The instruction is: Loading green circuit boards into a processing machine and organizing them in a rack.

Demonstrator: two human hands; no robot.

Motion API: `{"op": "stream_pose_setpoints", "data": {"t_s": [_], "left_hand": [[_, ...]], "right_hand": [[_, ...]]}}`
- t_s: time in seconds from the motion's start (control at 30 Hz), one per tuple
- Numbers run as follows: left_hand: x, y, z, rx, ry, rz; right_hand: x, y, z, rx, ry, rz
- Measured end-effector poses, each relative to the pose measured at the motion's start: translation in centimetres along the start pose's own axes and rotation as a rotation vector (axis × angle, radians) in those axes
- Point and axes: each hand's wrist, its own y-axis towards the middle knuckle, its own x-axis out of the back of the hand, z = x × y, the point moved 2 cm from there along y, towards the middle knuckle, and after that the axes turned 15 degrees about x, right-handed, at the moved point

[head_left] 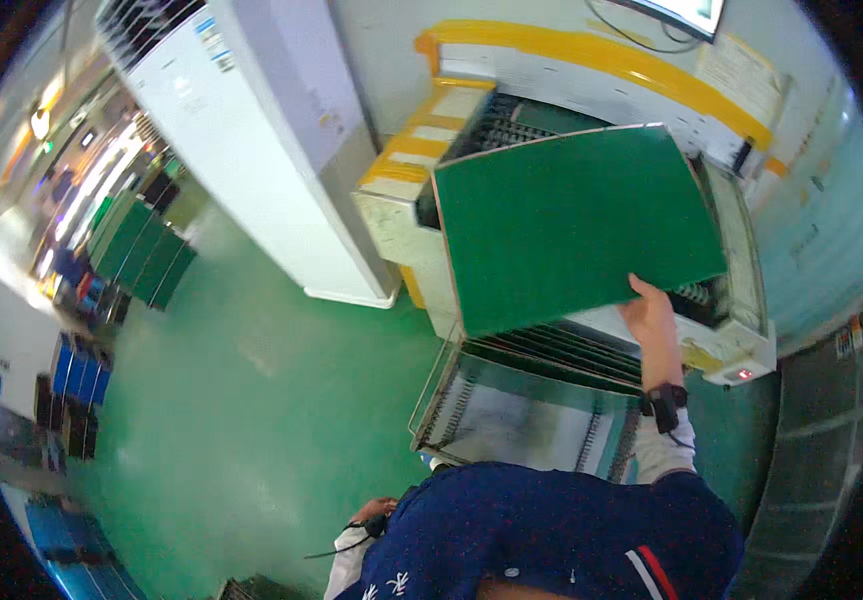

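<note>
My right hand [650, 312] is closed on the near right edge of a large green board [572, 225], with the thumb lying on its upper face. The flat, roughly rectangular panel is tilted above the roller bed of a white machine [397, 222] with yellow tape on its edges. Below it stands a slotted rack [522, 410] with several similar boards upright in its far part. My left hand [376, 509] hangs low by my left side, away from the board. Its fingers are small and partly hidden, so their grip does not show.
A tall white air conditioner [242, 150] stands left of the machine. Stacked green boards [137, 245] and blue bins [80, 370] are farther left. At the right is a dark grey covered unit [817, 440]. Part of a screen [687, 14] shows above the machine.
</note>
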Motion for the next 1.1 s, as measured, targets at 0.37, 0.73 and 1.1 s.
{"op": "stream_pose_setpoints", "data": {"t_s": [0.37,0.73,1.1], "left_hand": [[-2.4,-7.9,-7.4,0.287,0.160,-0.216],[-0.2,0.4,0.4,0.205,-0.052,-0.149],[3.0,6.6,6.1,0.139,0.121,-0.086]], "right_hand": [[-1.2,4.8,-3.2,-0.062,0.193,-0.114],[-2.0,6.3,-2.4,-0.381,-0.191,0.138],[-2.7,6.2,-2.9,-0.250,-0.094,0.209]]}}
